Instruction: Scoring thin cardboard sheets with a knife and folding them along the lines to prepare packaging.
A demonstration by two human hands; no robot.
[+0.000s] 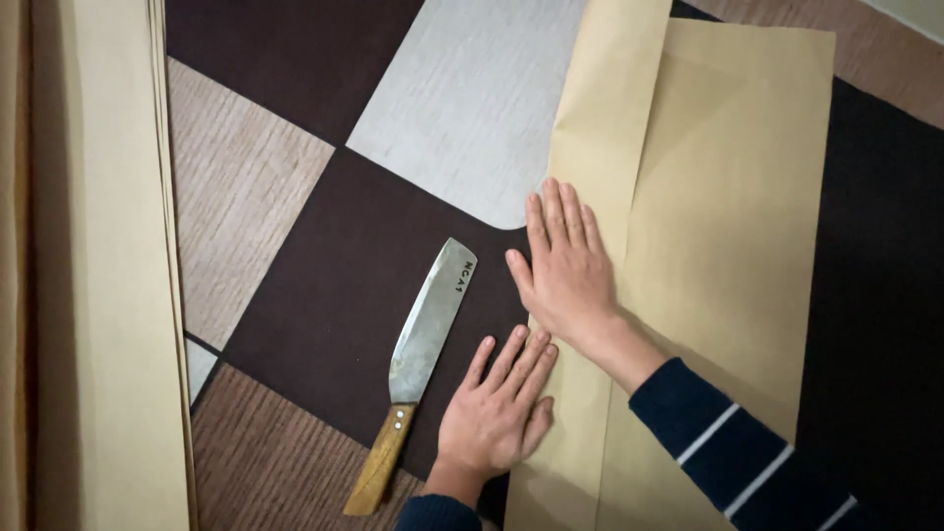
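Note:
A large sheet of tan paper (728, 226) lies on the floor with its left part folded over. My right hand (567, 264) lies flat on the folded edge, fingers together and pointing away from me. My left hand (500, 408) rests flat lower down, its fingertips on the same folded edge and its palm on the dark floor. Neither hand grips anything. Just left of my hands lies a big knife (425, 339) with a broad steel blade and a wooden handle (380, 462), its tip pointing away from me.
The floor (334, 285) has a pattern of dark brown, light wood and grey squares. A stack of tan paper sheets (98, 295) runs along the left side. My right arm wears a dark blue sleeve (737, 452) with white stripes.

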